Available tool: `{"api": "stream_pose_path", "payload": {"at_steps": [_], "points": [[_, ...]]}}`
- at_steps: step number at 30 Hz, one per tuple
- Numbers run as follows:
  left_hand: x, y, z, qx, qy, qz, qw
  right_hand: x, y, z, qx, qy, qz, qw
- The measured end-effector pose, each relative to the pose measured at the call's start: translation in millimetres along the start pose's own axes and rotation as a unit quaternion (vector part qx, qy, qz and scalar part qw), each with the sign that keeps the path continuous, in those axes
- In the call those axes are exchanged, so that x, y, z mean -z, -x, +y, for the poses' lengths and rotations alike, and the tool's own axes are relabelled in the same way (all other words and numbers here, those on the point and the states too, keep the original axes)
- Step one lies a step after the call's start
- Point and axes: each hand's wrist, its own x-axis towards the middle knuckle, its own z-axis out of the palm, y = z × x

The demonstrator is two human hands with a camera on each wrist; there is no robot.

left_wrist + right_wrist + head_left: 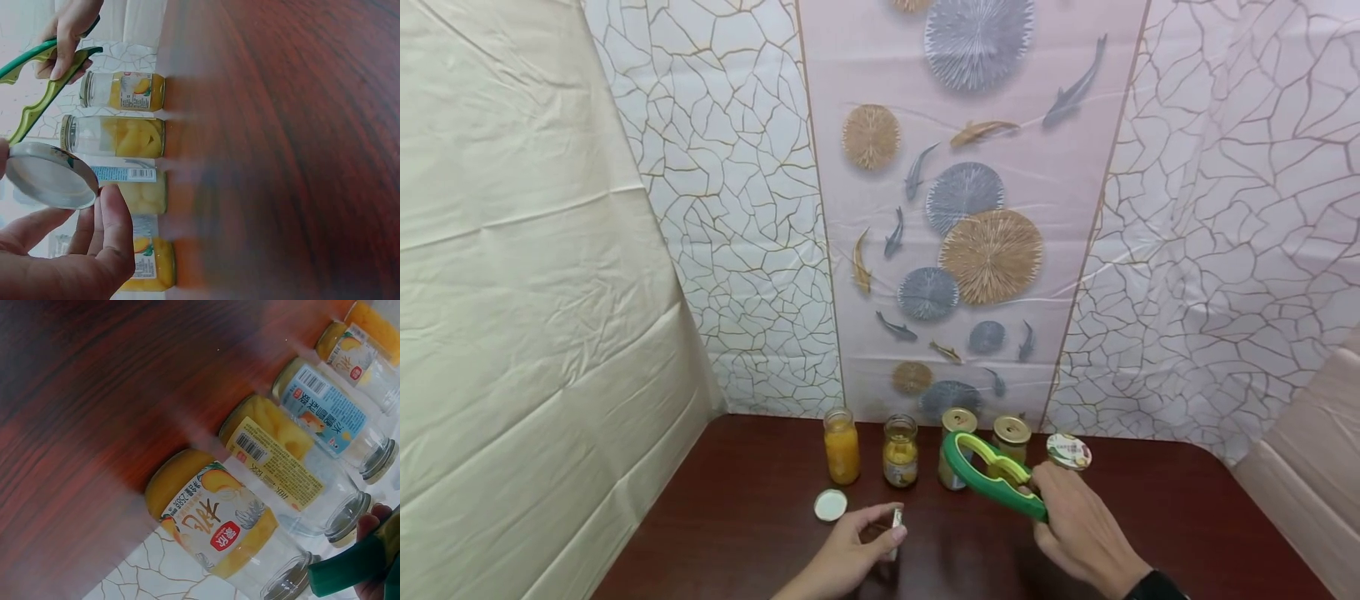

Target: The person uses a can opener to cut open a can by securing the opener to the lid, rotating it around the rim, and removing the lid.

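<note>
My left hand (850, 550) pinches a jar lid (53, 181) by its rim, thumb on one side and fingers on the other. The lid stands on edge above the front of the table, its pale inside showing in the left wrist view. My right hand (1082, 521) grips a green jar opener (1000, 492) with a lighter green toothed inner edge. It overlaps two gold-lidded jars in the head view. Left of these stand a lidless jar of yellow fruit (900, 458) and a lidless jar of orange fruit (842, 450).
Another lid (831, 505) lies pale side up in front of the orange jar. Gold lids (958, 419) cap two middle jars. A printed white lid (1069, 451) tops the rightmost jar, partly hidden by my right hand. Patterned cloth (760, 292) hangs behind the dark red table (737, 500).
</note>
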Motion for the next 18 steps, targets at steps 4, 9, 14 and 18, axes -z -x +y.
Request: {"api": "stream_pose_path", "payload": {"at_steps": [4,9,14,18], "points": [[0.5,-4.1,1.8,-0.008,-0.061,0.009,0.9981,-0.5,3.0,1.1,-0.003,0.003,0.002,1.000],[0.7,-15.0,-0.6,-0.019,-0.230,0.010,0.9729,0.0,4.7,1.0,-0.006,0.002,0.002,1.000],[0.1,-29.3,-9.0,-0.020,-0.423,-0.024,0.9057,4.4,1.5,-3.8,-0.005,-0.002,0.005,1.000],[1.3,-38.0,-14.2,-0.020,-0.476,-0.050,0.8779,8.4,-3.3,-10.9,-0.005,-0.010,0.002,1.000]]}}
